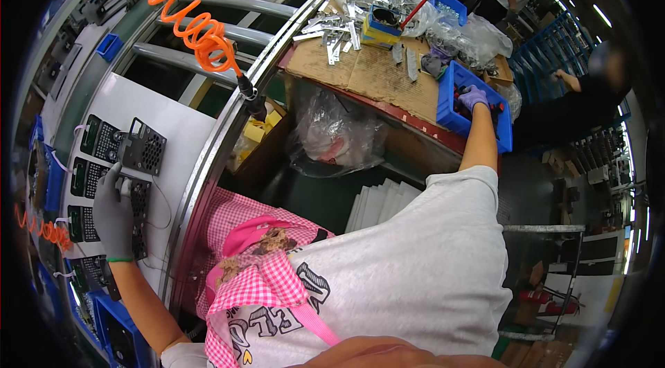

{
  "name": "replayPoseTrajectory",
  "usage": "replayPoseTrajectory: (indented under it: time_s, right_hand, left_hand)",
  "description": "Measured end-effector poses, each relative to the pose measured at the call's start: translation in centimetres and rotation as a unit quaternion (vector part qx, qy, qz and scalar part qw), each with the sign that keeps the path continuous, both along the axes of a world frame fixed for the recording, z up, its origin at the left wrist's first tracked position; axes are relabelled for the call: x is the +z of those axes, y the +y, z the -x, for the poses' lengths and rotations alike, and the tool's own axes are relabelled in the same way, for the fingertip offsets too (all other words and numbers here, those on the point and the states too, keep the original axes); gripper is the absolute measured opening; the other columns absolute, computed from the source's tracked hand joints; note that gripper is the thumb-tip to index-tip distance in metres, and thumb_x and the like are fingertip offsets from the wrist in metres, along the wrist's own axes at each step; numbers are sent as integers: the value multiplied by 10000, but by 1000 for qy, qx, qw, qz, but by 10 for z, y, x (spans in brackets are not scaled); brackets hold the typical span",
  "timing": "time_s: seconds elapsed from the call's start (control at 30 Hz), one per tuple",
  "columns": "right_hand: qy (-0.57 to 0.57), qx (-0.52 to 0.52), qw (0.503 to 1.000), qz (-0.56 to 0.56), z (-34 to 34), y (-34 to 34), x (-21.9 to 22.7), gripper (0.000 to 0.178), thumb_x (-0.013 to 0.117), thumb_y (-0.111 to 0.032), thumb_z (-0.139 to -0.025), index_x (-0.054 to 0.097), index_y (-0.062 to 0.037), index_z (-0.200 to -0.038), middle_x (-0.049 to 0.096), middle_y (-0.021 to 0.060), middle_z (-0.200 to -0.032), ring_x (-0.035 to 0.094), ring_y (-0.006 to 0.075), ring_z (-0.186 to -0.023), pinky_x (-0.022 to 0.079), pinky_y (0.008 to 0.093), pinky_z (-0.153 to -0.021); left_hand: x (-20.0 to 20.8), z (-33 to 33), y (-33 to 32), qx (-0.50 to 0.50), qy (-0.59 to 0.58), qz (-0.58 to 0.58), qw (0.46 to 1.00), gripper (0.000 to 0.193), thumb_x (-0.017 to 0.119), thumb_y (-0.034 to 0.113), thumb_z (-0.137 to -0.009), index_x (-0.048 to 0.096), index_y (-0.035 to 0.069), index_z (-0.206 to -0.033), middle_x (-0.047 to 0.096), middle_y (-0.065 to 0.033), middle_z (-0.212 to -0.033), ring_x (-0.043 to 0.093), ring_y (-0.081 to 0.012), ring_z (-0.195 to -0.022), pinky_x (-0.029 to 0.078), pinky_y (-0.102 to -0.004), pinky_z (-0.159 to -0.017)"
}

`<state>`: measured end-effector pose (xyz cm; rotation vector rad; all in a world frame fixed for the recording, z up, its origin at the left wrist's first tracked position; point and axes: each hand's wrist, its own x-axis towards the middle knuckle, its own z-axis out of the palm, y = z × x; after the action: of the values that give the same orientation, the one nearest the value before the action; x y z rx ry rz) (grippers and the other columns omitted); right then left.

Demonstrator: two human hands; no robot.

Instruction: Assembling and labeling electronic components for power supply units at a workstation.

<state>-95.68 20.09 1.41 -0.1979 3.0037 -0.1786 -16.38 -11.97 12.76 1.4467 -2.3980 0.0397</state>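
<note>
Four dark units stood in a column on a white board (135, 101) at the person's left, with the left hand (114, 219), gloved in grey with a green cuff, laid over the middle of the row. The farthest unit (144, 148) showed most plainly: a matte black plate pierced by many small round holes, joined on its left by a longer black section with a finer grid of openings and a green strip at the outer end. The second unit (86, 177), of like build, was partly covered by the hand, as was the third unit (84, 224); the nearest unit (90, 272) lay beside the wrist, its detail blurred toward the rim of the view. Pale loops projected from the left ends, and a thin dark cord curved over the board to their right. The left index finger was extended toward the second unit, the thumb a narrow gap away; whether they gripped anything could not be told. The right hand (472, 96), in a purple glove, reached into a blue bin (447, 94) of black and red parts (495, 112); its fingertips were hidden, so their spread and any hold could not be determined. Left of this bin, thin metal strips (339, 25) lay scattered over cardboard (318, 63).
</note>
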Motion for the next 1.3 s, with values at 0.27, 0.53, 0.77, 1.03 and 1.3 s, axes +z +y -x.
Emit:
replayPoseTrajectory:
  time_s: [0.27,0.53,0.77,1.03,1.3]
  right_hand:
    - [-100,32,994,-12,7,3,14,592,862,-238,-651,617,-170,-1186,638,113,-1192,665,250,-959,594,420,-719]
    - [-26,129,988,-82,12,24,-18,668,836,-360,-614,594,-113,-1185,624,241,-1224,622,368,-1108,519,445,-934]
    - [72,95,993,20,-1,19,-14,454,818,-286,-695,658,-90,-1072,642,232,-1128,656,370,-1030,521,397,-941]
    - [290,17,844,451,25,36,-16,352,811,-180,-782,627,-107,-1074,677,96,-860,677,232,-731,576,347,-724]
    - [-289,361,495,735,-270,-126,71,314,722,-113,-893,585,-102,-1176,631,93,-1183,656,220,-1000,556,377,-878]
  left_hand:
    - [8,-1,7,-3,23,-30,999,364,569,139,-977,578,23,-1321,637,-150,-1249,631,-304,-1153,494,-363,-977]
    - [1,-6,7,-29,37,-34,998,357,575,138,-979,584,29,-1319,644,-149,-1225,641,-293,-1129,498,-368,-958]
    - [6,-16,7,-16,53,-34,998,325,567,154,-1000,611,29,-1297,664,-136,-1222,638,-266,-1147,480,-358,-977]
    - [14,1,14,-39,88,36,995,312,563,167,-1009,629,32,-1283,665,-129,-1212,636,-257,-1142,484,-348,-972]
    - [-10,79,102,-154,506,-455,717,421,568,260,-960,607,-27,-1265,647,-162,-1222,634,-207,-1073,496,-330,-968]
